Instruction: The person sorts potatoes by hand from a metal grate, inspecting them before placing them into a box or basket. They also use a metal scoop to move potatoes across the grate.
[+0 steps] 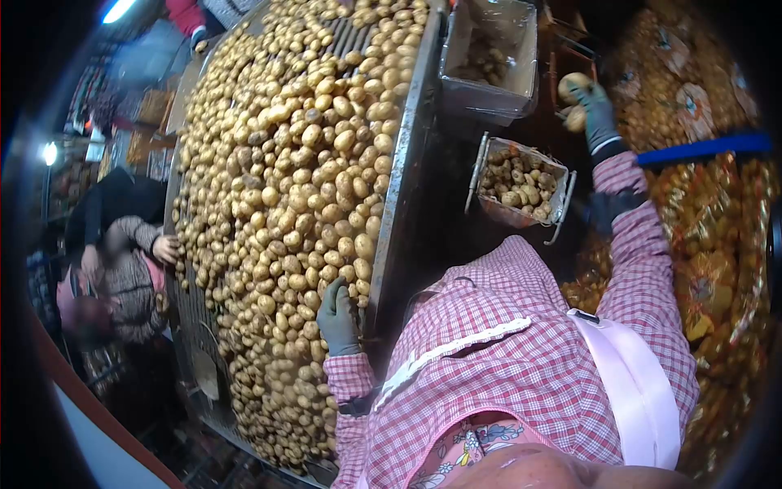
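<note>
A wide sorting table of loose potatoes [281, 196] lies to my left. My left hand [336, 318], in a grey-green glove, rests at its near right edge among the potatoes. Its fingers look apart, and I see nothing held in them. My right hand [597, 114], gloved alike, is stretched out to the far right. It is closed on potatoes: a larger potato [575, 86] shows at the fingertips and a second potato [575, 120] under the palm. Below the hand is a reddish-brown crate [564, 63], partly hidden by it.
A metal rail [399, 179] edges the table. Right of it stand a plastic-lined box [490, 94] with some potatoes and a wire-handled basket [521, 183] of potatoes. Netted potato bags [700, 261] fill the right side, with a blue bar [705, 149]. Another person [130, 277] works across the table.
</note>
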